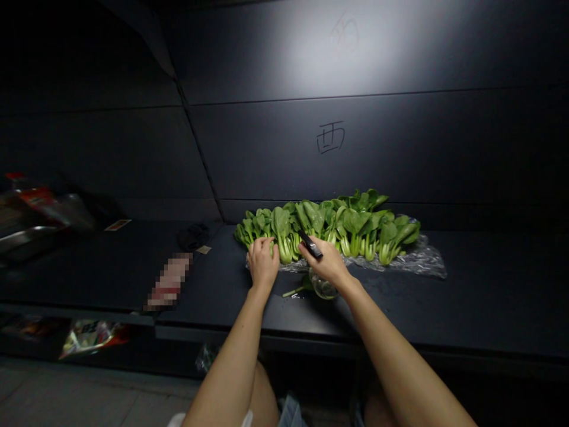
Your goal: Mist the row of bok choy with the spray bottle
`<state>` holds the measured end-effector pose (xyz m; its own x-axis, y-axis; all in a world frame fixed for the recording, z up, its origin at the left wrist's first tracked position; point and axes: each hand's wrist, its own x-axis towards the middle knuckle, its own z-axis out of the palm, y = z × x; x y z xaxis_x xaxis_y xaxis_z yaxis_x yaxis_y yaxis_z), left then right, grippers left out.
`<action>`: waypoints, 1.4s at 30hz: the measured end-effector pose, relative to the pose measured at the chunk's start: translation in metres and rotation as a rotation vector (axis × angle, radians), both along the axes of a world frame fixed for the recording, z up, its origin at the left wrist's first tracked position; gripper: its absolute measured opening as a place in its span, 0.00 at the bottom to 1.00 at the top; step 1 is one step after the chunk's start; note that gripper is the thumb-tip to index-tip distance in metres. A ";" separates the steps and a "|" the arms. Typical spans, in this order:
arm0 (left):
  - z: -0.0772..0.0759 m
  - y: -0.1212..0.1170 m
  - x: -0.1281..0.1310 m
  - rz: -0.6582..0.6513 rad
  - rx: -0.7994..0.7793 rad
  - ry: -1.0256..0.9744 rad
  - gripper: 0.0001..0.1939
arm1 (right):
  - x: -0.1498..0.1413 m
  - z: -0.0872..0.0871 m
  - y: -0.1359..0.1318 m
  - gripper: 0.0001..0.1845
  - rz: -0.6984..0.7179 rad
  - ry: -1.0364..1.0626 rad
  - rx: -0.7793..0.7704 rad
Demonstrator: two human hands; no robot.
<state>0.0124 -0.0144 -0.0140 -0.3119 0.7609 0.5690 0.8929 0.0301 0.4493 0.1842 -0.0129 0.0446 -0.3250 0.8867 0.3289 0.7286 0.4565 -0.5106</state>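
Note:
A row of green bok choy (355, 222) lies along the back of the dark shelf, leaves toward the panel and pale stems toward me. My left hand (263, 261) is at the row's left part, its fingers bent round a bok choy that they mostly hide. In my right hand (326, 258) is a slim black object (311, 244), held just over the stems; its kind is not clear. Below that hand sits a clear round thing (324, 289), partly covered by the wrist. A loose leaf with its stalk (293, 292) lies beside it.
Crumpled clear plastic (429, 258) spreads under the bok choy and out to the right. A dark panel with a written character (331, 137) rises behind. To the left are a small card (118, 225), a dark crumpled item (193, 236) and blurred packages (40, 201). A colourful packet (91, 337) lies lower down.

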 end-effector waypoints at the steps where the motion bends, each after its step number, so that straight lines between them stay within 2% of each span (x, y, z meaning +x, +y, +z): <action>1: 0.001 -0.001 -0.002 0.030 0.002 -0.021 0.16 | -0.001 0.000 0.000 0.16 -0.001 -0.017 -0.001; 7: -0.004 -0.004 -0.013 0.183 -0.038 -0.091 0.19 | -0.008 0.001 -0.004 0.15 0.041 -0.127 -0.017; 11: -0.010 -0.003 -0.018 0.218 -0.057 -0.108 0.20 | -0.013 0.004 -0.007 0.15 0.071 -0.162 -0.027; 15: -0.018 0.002 -0.022 0.156 -0.072 -0.110 0.19 | -0.018 0.004 -0.007 0.15 0.079 -0.175 -0.020; 22: -0.026 0.006 -0.029 0.030 0.009 -0.136 0.17 | -0.031 0.004 -0.007 0.15 0.068 -0.201 0.003; 30: -0.029 0.015 -0.041 0.124 0.054 -0.376 0.21 | -0.049 0.005 -0.003 0.16 0.119 -0.211 0.048; 34: -0.034 0.020 -0.043 0.196 0.055 -0.382 0.19 | -0.057 0.005 -0.001 0.17 0.076 -0.228 0.034; 42: -0.036 0.022 -0.043 0.133 0.028 -0.409 0.21 | -0.066 0.006 -0.004 0.17 0.093 -0.235 0.035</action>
<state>-0.0305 0.0073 -0.0496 -0.6100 0.6853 0.3978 0.6304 0.1156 0.7676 0.1186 -0.0168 0.0509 -0.4755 0.8389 0.2648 0.7796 0.5413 -0.3149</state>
